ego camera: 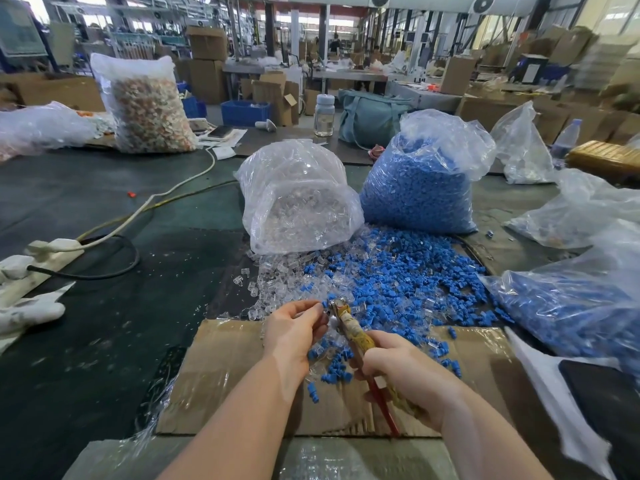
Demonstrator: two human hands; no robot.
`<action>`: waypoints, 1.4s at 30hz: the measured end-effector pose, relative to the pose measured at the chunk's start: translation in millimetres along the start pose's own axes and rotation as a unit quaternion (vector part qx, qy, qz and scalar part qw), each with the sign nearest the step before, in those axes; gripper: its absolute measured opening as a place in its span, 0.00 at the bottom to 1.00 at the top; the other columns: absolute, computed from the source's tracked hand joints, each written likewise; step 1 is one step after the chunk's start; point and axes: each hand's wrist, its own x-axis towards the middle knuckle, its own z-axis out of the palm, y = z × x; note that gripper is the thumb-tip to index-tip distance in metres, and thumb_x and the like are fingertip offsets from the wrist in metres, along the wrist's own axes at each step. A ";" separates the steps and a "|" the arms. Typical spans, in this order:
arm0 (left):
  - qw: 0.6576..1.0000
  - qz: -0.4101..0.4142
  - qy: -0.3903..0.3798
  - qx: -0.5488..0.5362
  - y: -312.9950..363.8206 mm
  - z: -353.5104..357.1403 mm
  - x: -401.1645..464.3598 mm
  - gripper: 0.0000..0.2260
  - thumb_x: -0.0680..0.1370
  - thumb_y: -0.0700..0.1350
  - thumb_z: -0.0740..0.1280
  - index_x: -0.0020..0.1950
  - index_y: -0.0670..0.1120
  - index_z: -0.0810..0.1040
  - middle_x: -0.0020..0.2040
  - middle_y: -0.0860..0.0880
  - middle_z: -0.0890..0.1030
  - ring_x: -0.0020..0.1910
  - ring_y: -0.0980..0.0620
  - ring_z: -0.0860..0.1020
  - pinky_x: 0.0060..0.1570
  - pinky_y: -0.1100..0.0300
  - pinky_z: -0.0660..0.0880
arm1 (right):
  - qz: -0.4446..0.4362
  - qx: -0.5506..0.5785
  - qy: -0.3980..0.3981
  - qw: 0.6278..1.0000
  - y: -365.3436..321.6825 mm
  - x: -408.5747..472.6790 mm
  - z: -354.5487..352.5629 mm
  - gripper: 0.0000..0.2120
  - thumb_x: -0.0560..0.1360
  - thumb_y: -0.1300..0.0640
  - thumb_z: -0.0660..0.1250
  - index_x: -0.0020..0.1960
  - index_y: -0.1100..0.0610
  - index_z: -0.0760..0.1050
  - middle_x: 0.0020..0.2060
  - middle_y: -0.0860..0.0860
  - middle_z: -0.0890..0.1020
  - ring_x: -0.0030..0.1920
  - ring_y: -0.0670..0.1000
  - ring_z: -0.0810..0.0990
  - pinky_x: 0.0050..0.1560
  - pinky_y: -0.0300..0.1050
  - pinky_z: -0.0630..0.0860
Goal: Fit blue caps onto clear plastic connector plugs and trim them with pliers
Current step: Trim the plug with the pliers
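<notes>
Covering dark table (104, 323) – cardboard (225, 375), spilled blue caps (408, 282) – warehouse behind

2 big bags stand side by side at the back of the table (104, 341): the bag of plugs (298, 199) on the left, the bag of caps (419, 188) on the right. In front of them lies a mixed pile (381, 282) (it spills onto the cardboard sheet (225, 375)). A power strip (38, 261) lies far left. Another bag (571, 310) sits right of the pile.
</notes>
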 end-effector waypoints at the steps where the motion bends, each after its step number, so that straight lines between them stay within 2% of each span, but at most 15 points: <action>1: 1.000 -0.001 -0.002 -0.002 0.0 0.7 0.4 0.04 0.74 0.33 0.67 0.47 0.39 0.79 0.36 0.45 0.80 0.33 0.54 0.79 0.30 0.66 0.77 | 0.000 -0.005 -0.001 1.000 -0.1 0.2 -0.6 0.19 0.65 0.59 0.62 0.56 0.57 0.73 0.44 0.55 0.75 0.42 0.53 0.76 0.45 0.51 0.74; 5: 1.000 0.014 0.000 0.023 -2.1 -0.4 1.4 0.04 0.74 0.34 0.67 0.47 0.40 0.79 0.39 0.44 0.81 0.35 0.53 0.79 0.32 0.65 0.78 | -0.002 -0.025 -0.008 1.000 0.4 1.2 -1.6 0.19 0.66 0.60 0.61 0.57 0.59 0.72 0.45 0.55 0.75 0.41 0.52 0.74 0.43 0.48 0.72; 8: 0.999 0.030 0.009 0.038 -2.4 -0.5 2.5 0.03 0.75 0.34 0.67 0.45 0.41 0.79 0.43 0.43 0.81 0.37 0.52 0.79 0.34 0.64 0.77 | 0.003 -0.035 -0.005 0.999 -0.5 1.2 -0.6 0.25 0.60 0.56 0.62 0.57 0.58 0.72 0.44 0.55 0.74 0.40 0.52 0.74 0.43 0.47 0.71; 11: 1.000 0.018 0.014 0.019 -1.9 0.0 4.5 0.03 0.75 0.34 0.67 0.44 0.42 0.79 0.41 0.43 0.81 0.36 0.53 0.79 0.31 0.65 0.76 | -0.002 -0.043 0.002 0.999 0.1 3.6 0.8 0.27 0.59 0.55 0.62 0.59 0.58 0.71 0.44 0.54 0.73 0.41 0.52 0.75 0.45 0.48 0.73; 13: 1.000 0.015 0.014 0.015 -3.0 -1.1 5.9 0.04 0.74 0.34 0.67 0.44 0.42 0.79 0.40 0.44 0.81 0.34 0.53 0.80 0.30 0.66 0.76 | -0.008 -0.049 0.002 0.999 0.1 4.5 1.5 0.25 0.61 0.56 0.61 0.59 0.58 0.71 0.45 0.55 0.73 0.43 0.52 0.75 0.47 0.50 0.73; 15: 1.000 0.014 0.017 0.010 -4.4 -1.8 6.4 0.04 0.74 0.34 0.67 0.45 0.41 0.79 0.39 0.44 0.82 0.33 0.54 0.80 0.29 0.66 0.75 | -0.012 -0.061 -0.003 0.998 -0.7 4.3 2.1 0.19 0.66 0.58 0.61 0.57 0.56 0.72 0.45 0.54 0.74 0.43 0.52 0.75 0.47 0.49 0.74; 19: 1.000 0.010 0.023 0.002 -7.3 -2.1 7.9 0.03 0.74 0.34 0.68 0.45 0.42 0.79 0.39 0.44 0.81 0.34 0.53 0.79 0.30 0.65 0.75 | -0.018 -0.088 0.000 0.996 -4.1 2.9 4.8 0.08 0.72 0.59 0.61 0.48 0.49 0.71 0.41 0.50 0.73 0.36 0.48 0.73 0.34 0.36 0.73; 22: 1.000 0.004 0.016 -0.002 -9.9 -1.0 8.6 0.03 0.74 0.35 0.68 0.45 0.41 0.79 0.42 0.42 0.82 0.37 0.50 0.80 0.35 0.61 0.76 | -0.023 -0.092 0.002 0.995 -6.0 2.6 7.2 0.05 0.73 0.60 0.61 0.48 0.52 0.70 0.37 0.50 0.72 0.32 0.47 0.71 0.30 0.35 0.70; 27: 1.000 0.013 0.012 -0.001 -9.8 -0.4 7.7 0.03 0.74 0.35 0.69 0.45 0.42 0.79 0.43 0.42 0.81 0.38 0.51 0.79 0.33 0.63 0.75 | -0.015 -0.087 0.005 0.996 -7.0 3.1 5.5 0.09 0.72 0.62 0.62 0.51 0.54 0.70 0.39 0.53 0.72 0.36 0.50 0.74 0.31 0.37 0.73; 31: 0.999 0.033 0.013 -0.004 -5.1 4.0 4.8 0.04 0.74 0.34 0.68 0.42 0.42 0.78 0.38 0.45 0.80 0.33 0.54 0.78 0.29 0.68 0.75 | -0.004 -0.069 0.010 0.998 -7.4 3.6 7.7 0.10 0.71 0.64 0.60 0.51 0.54 0.71 0.37 0.54 0.74 0.35 0.53 0.76 0.36 0.44 0.74; 36: 0.999 0.047 0.009 0.011 0.6 3.4 -0.7 0.05 0.74 0.33 0.68 0.41 0.42 0.78 0.37 0.44 0.80 0.33 0.54 0.78 0.29 0.68 0.75 | -0.024 -0.108 0.014 0.994 -12.8 1.2 9.8 0.11 0.73 0.66 0.60 0.49 0.51 0.68 0.38 0.53 0.75 0.30 0.48 0.74 0.27 0.36 0.70; 42: 0.998 0.059 0.006 0.021 3.4 4.4 -4.9 0.04 0.74 0.34 0.68 0.42 0.42 0.78 0.41 0.43 0.81 0.37 0.52 0.79 0.34 0.65 0.76 | -0.041 -0.157 0.029 0.986 -11.6 3.5 11.9 0.11 0.74 0.67 0.59 0.51 0.52 0.65 0.38 0.52 0.73 0.31 0.48 0.70 0.27 0.36 0.67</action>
